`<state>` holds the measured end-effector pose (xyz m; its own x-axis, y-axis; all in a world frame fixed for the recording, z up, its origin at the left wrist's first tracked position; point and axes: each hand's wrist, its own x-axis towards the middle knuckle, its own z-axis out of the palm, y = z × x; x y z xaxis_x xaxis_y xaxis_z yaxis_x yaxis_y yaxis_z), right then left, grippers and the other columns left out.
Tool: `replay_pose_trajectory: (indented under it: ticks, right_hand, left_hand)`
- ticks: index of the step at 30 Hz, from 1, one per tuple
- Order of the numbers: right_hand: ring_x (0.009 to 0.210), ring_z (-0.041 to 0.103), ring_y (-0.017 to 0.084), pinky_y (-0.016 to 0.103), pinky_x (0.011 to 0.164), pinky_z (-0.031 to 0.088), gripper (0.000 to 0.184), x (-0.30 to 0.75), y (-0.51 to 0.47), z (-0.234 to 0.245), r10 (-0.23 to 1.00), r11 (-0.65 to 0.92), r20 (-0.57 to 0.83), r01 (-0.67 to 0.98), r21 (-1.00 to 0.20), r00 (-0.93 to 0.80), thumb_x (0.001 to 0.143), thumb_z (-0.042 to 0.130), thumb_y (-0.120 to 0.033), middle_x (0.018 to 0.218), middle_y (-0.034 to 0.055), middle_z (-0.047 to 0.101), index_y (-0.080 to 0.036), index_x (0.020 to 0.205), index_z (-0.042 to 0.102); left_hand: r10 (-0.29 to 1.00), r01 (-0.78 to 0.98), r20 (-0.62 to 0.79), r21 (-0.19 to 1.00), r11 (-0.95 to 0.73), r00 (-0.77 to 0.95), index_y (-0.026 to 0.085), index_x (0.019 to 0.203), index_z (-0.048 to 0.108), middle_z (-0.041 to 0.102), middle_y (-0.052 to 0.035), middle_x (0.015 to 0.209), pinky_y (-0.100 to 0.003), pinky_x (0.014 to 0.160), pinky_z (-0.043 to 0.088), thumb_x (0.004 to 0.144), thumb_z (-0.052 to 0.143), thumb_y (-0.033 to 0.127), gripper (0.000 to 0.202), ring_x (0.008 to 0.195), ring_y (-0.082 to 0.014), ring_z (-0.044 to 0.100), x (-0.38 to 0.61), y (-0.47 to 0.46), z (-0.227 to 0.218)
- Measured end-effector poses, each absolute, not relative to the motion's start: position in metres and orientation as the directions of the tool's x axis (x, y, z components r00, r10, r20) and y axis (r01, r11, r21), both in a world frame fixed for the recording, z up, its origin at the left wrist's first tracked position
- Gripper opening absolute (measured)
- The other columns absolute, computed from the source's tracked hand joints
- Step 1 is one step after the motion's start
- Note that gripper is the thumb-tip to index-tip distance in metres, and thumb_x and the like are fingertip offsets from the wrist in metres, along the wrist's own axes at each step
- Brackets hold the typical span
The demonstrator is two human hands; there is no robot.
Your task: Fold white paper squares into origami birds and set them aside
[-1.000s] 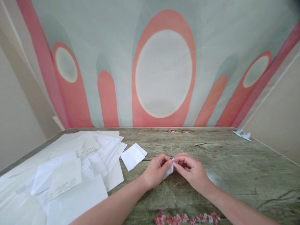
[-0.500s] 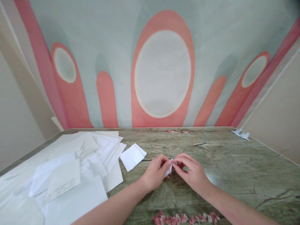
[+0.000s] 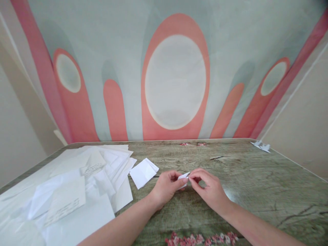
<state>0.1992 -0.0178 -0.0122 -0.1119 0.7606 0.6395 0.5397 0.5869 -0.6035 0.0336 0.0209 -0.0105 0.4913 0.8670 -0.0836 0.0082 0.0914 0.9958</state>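
Note:
A small folded white paper is pinched between the thumb and fingers of my left hand, just above the wood-patterned table. My right hand is at the paper's right corner, with thumb and index finger pressed together on its tip. Part of the paper is hidden by my fingers. To the left of my left hand lie a few squarish white paper pieces, stacked askew on the table.
A wide, loose heap of white paper sheets covers the table's left side. Small folded paper shapes rest at the far right corner. Behind the table hangs a grey-green and coral backdrop. Pink flower patterns show near the front.
The folded paper has turned in my left hand and now lies flatter, showing more of its upper face. My right fingertips remain at its corner. The view has shifted slightly.

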Motion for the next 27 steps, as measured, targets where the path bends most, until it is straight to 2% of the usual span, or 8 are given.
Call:
replay_pose_trajectory:
  ticks: [12, 19, 27]
  right_hand:
    - [0.061, 0.055, 0.013, 0.025, 0.058, 0.047, 0.008, 0.196, -0.021, -0.015, 0.776, 0.544, 0.629, 0.556, -0.629, -0.048, 0.081, 0.053, -0.016, 0.075, 0.0025, 0.059, -0.021, 0.078, 0.059]
    - [0.067, 0.056, 0.015, 0.024, 0.055, 0.047, 0.009, 0.194, -0.023, -0.012, 0.771, 0.538, 0.636, 0.566, -0.625, -0.03, 0.08, 0.054, -0.018, 0.076, 0.0041, 0.059, -0.02, 0.074, 0.06]
    - [0.067, 0.055, 0.014, 0.024, 0.056, 0.047, 0.009, 0.193, -0.024, -0.014, 0.778, 0.544, 0.627, 0.537, -0.645, -0.034, 0.08, 0.054, -0.015, 0.078, 0.004, 0.058, -0.02, 0.076, 0.06]
  left_hand:
    - [0.903, -0.042, -0.08, 0.993, 0.108, 0.422, 0.011, 0.067, 0.059, 0.057, 0.0014, 0.059, -0.021, 0.057, 0.033, 0.061, 0.072, 0.041, 0.033, 0.056, -0.0092, 0.046, 0.038, 0.014, -0.005]
    - [0.942, -0.064, -0.061, 0.994, 0.086, 0.33, 0.012, 0.067, 0.06, 0.056, 0.0017, 0.06, -0.021, 0.058, 0.035, 0.061, 0.072, 0.042, 0.033, 0.058, -0.0096, 0.046, 0.041, 0.009, -0.008]
    - [0.943, -0.093, -0.043, 0.993, 0.077, 0.329, 0.011, 0.07, 0.061, 0.058, 0.0008, 0.063, -0.022, 0.061, 0.036, 0.064, 0.071, 0.037, 0.028, 0.06, -0.01, 0.047, 0.042, 0.007, -0.007]
